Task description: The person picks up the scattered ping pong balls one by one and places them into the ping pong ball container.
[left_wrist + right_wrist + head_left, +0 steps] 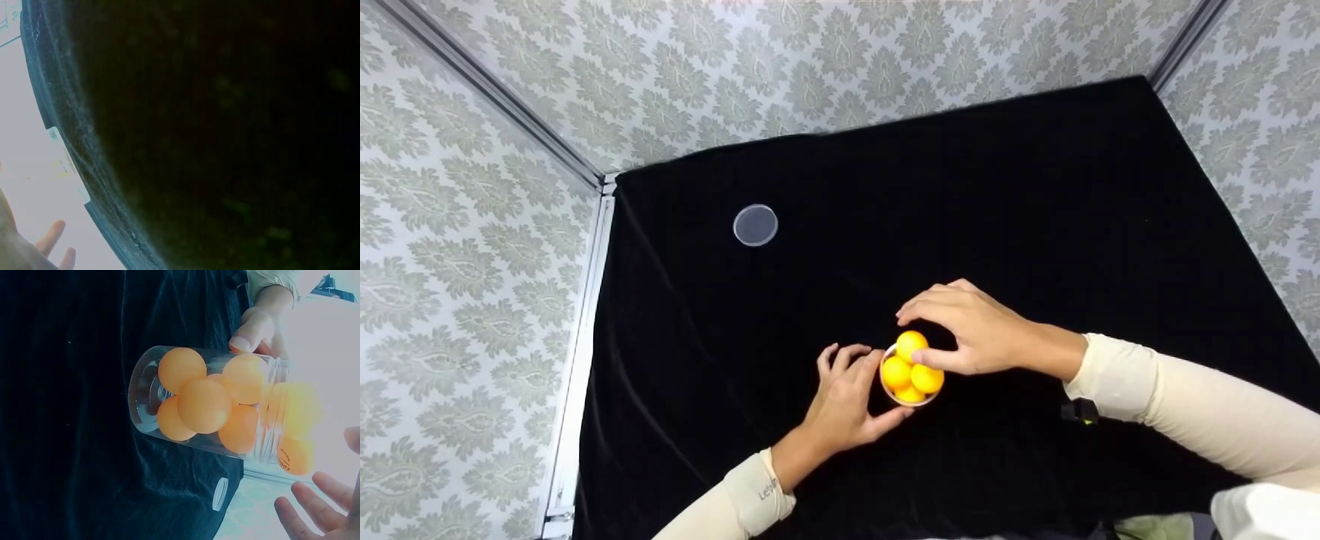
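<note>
A clear plastic jar (147, 417) stands upright, filled with orange table tennis balls (204, 406). Several of them heap up at its mouth, the topmost ball (911, 344) rising above the rim. My left hand (844, 401) holds the jar from the left, thumb on the near side and fingers on the far side. Over the mouth arches my right hand (979, 328), its thumb overlapping the top balls in the head view. In the right wrist view, the fingers (306, 503) of this hand are spread and apart from the balls.
A round clear lid (755, 225) lies on the black cloth (1035, 195), farther back and left of the jar. Patterned wall panels (840, 52) and a metal frame post (589, 300) border the table. A small black object (1080, 410) sits by the right cuff.
</note>
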{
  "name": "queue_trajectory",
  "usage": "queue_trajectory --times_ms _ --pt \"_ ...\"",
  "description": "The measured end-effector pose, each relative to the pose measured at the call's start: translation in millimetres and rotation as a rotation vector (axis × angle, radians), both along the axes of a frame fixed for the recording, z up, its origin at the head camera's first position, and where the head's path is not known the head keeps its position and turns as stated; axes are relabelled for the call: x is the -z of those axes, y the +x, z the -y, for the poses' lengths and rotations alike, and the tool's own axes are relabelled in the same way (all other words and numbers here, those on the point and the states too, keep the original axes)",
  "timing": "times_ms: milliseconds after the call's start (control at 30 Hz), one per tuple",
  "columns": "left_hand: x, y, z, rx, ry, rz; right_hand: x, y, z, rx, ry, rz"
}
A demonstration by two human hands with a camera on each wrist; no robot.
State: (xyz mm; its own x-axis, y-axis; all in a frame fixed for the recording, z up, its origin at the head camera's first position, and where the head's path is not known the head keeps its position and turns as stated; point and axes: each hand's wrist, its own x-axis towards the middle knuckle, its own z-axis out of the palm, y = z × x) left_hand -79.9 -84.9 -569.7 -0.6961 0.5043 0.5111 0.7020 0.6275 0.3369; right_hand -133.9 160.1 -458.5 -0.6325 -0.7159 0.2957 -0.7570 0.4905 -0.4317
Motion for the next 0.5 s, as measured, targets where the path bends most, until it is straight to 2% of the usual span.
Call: queue_trajectory --times_ms 267,400,500 --pt "-0.5 3.7 2.1 -0.041 -0.039 0.039 -3.2 -1.3 -7.0 0.021 -0.069 0.006" --pt "-6.8 -0.9 9.6 -0.056 -0.055 0.062 -5.5 -17.7 -24.8 0.076 -0.192 -0.024" --pt "-14.9 -16.2 19.9 -0.112 -0.054 0.053 -5.1 -38.7 -46.3 0.173 -0.259 -0.085"
